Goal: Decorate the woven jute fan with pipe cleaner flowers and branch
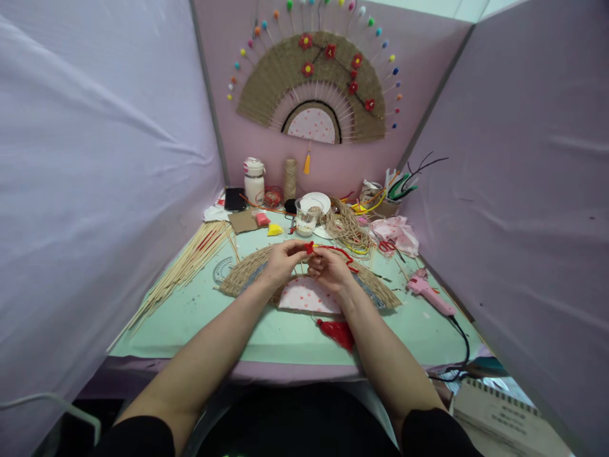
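Note:
Above a twine-covered fan on the table, my left hand and my right hand meet, fingers closed. Between their fingertips is a red pipe cleaner, its end bent into small loops. More of the red strand trails to the right behind my right hand. The fan's white half-round centre with pink dots lies under my wrists. A red tassel rests at its lower edge, near my right forearm. My hands hide part of the fan's middle.
Bamboo sticks lie at the left, beside a protractor. At the right are a pink glue gun with its cord, and red scissors. Behind stand a bottle, a clear cup and twine. A finished fan hangs on the wall.

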The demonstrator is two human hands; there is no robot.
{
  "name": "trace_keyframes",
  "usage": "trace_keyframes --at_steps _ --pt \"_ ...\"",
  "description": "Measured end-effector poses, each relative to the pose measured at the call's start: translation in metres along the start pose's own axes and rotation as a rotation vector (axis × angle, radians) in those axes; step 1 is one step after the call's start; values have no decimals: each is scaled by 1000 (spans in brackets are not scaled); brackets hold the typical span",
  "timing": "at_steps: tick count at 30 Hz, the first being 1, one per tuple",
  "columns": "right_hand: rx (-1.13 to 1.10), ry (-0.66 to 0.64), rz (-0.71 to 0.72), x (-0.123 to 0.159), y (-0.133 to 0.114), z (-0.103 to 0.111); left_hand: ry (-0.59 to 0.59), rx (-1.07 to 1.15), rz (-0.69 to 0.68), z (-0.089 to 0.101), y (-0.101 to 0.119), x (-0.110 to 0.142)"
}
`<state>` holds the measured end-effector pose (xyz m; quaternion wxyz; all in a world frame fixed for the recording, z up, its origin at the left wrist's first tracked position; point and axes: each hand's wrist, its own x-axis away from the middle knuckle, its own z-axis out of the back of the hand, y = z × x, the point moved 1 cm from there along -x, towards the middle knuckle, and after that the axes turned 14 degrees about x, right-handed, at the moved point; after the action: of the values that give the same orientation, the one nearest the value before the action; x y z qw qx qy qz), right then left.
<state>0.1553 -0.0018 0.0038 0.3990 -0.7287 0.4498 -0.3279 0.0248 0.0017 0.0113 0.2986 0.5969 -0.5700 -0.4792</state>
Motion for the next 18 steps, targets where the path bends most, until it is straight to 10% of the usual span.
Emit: trace_keyframes --at_steps 18 --pt "216 191 185 0 6 0 60 24 -19 -1 5 2"
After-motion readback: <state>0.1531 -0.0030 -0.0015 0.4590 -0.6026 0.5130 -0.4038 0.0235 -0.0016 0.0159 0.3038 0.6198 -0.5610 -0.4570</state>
